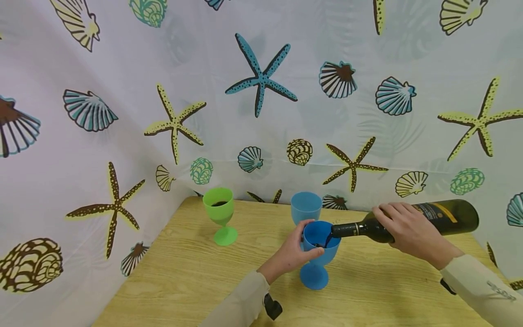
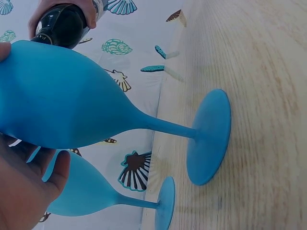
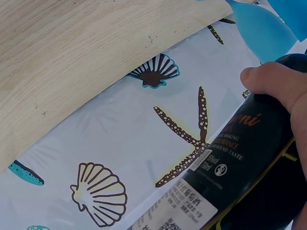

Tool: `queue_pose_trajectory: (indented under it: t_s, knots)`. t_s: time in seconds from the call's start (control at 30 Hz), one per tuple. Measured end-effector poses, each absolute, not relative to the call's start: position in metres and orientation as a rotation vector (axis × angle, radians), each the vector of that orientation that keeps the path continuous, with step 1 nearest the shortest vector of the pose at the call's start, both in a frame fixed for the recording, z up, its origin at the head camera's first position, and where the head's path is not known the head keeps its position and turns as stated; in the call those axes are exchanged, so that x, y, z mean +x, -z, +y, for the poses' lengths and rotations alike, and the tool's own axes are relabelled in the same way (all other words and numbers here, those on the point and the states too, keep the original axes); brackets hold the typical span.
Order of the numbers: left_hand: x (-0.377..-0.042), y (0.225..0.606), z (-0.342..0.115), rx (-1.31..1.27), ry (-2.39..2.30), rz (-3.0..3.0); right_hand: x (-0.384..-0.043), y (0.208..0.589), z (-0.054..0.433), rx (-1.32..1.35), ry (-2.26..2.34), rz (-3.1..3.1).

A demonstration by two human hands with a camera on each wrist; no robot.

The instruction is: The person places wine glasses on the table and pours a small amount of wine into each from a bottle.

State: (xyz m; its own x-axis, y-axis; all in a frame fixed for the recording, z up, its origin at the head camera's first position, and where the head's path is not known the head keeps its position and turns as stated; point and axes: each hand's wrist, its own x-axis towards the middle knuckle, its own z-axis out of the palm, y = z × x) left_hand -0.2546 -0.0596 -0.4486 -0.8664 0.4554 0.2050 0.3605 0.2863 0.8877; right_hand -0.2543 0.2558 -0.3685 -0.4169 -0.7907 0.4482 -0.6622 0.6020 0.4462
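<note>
My right hand grips a dark wine bottle around its shoulder and upper body. The bottle lies nearly level, its neck at the rim of a blue goblet, and dark liquid runs from its mouth into the bowl. Around the goblet's bowl my left hand holds on, thumb at the near side and fingers behind. In the left wrist view the goblet's round foot is close over the wooden table. The right wrist view shows the bottle's printed label and my thumb across the bottle.
A lighter blue goblet stands just behind the held one, partly hidden by it. Farther left, a green goblet contains dark liquid. The wooden table meets a white curtain printed with shells and starfish at its back edge.
</note>
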Motion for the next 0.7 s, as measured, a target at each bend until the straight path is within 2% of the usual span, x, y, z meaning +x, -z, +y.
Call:
queue_pose_trajectory:
  t_s: [0.7]
  knots:
    - [-0.2552,0.4492,-0.0602,0.798,-1.664,2.431,-0.2535,0.3662,0.2545,1.15,0.277,-2.196]
